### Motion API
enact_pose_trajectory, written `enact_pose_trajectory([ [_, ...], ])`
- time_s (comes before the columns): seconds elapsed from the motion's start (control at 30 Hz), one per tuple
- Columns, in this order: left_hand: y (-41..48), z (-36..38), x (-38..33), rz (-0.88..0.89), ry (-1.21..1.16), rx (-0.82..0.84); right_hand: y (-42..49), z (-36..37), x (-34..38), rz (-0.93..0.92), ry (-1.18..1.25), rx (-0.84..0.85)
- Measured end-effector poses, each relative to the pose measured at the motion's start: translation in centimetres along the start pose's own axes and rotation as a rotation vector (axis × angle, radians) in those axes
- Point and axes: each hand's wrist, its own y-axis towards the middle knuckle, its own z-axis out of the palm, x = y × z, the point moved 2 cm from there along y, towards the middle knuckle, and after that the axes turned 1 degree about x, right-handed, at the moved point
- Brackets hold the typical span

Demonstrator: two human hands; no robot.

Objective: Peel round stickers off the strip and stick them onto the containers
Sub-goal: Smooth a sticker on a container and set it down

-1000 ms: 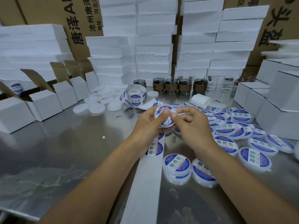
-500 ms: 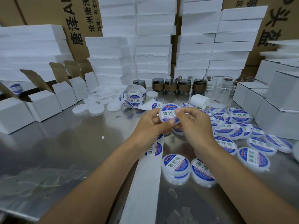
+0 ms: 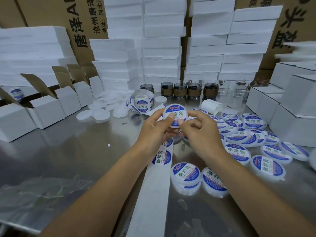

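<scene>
A round white container (image 3: 176,111) with a blue and white sticker on its top is held up over the table, its sticker side toward me. My left hand (image 3: 156,129) grips its left edge, thumb on the sticker. My right hand (image 3: 198,129) grips the right edge, thumb pressing the sticker's lower part. The white sticker strip (image 3: 157,182) runs from under my hands toward me, with two stickers (image 3: 161,157) on it, and back to a roll (image 3: 141,102). Several labelled containers (image 3: 185,175) lie at the right.
Unlabelled white lids (image 3: 102,114) lie behind at the left. Open white cartons (image 3: 44,106) line the left side, closed ones (image 3: 294,124) the right. Brown-banded glass jars (image 3: 180,90) and clear glasses stand at the back before foam stacks (image 3: 160,48). The table (image 3: 59,159) is steel.
The container has turned from tilted away to sticker side facing me and risen slightly. Both thumbs now press on the sticker face.
</scene>
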Motion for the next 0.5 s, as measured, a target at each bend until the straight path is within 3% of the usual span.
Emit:
enact_pose_trajectory([
  [0.17,0.3,-0.4,-0.1,-0.014,0.028,-0.100,0.6,-1.0,-0.4,0.001,-0.058,-0.119],
  [0.3,0.6,-1.3,-0.4,-0.042,-0.023,-0.252,0.6,-2.4,-0.8,-0.122,-0.500,-0.209],
  [0.5,0.7,-2.5,-0.9,-0.019,-0.113,-0.409,0.3,-2.8,-1.0,-0.051,-0.907,-0.208],
])
